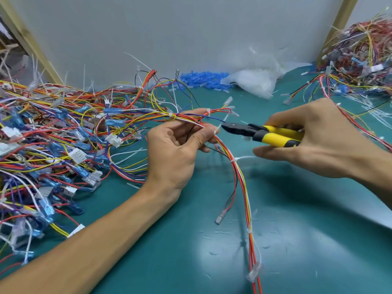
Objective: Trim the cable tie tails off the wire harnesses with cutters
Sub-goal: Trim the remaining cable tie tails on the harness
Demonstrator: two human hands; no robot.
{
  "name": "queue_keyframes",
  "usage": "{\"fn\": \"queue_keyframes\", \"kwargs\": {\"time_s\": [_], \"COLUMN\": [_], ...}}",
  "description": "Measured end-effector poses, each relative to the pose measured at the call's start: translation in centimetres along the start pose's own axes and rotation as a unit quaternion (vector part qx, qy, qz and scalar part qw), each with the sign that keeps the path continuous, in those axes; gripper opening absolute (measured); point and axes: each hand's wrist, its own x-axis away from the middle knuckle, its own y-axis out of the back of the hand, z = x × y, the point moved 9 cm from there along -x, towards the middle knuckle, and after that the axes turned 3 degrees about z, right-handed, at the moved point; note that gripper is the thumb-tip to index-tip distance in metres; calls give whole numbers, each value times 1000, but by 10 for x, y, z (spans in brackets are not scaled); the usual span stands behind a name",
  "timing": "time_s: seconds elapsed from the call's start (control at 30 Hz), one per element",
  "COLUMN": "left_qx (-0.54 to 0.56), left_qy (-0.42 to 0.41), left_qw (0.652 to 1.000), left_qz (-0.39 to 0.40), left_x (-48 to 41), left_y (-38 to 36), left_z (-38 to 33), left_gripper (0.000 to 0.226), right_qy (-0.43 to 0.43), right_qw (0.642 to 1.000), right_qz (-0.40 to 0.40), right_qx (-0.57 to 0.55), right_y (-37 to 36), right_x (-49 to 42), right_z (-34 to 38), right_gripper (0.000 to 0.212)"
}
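Pinching the wire harness point(237, 166) at frame centre with your left hand point(178, 145), you gripped the cutters point(265, 132) in your right hand point(314, 136), tips at a cable tie tail point(220, 127). A second tail point(244, 158) below stood uncut, and the heap point(53, 134) at left bristled with more, so most work seemed left. Whether the blades had closed was hard to make out.

On the mat point(297, 240) a harness pile point(53, 145) lies left, a second pile point(364, 49) far right, a bag point(254, 79) behind between them.
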Motion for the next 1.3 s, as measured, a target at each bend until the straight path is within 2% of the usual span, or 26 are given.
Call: {"fn": "queue_keyframes", "kwargs": {"time_s": [0.17,0.73,1.3], "left_qx": [10,3,-11], "left_qy": [-4,-20,-25], "left_qw": [1000,1000,999], "left_qz": [5,20,20], "left_x": [0,0,0], "left_y": [1,-1,-1], "left_z": [0,-1,-2], "left_gripper": [26,28,27], "right_qy": [-17,-21,-15], "right_qw": [999,999,1000], "right_qz": [33,41,24], "right_qx": [29,-11,-2], "right_y": [-10,-18,-14], "right_x": [0,-1,0], "right_z": [-2,-4,-3], "right_gripper": [51,44,43]}}
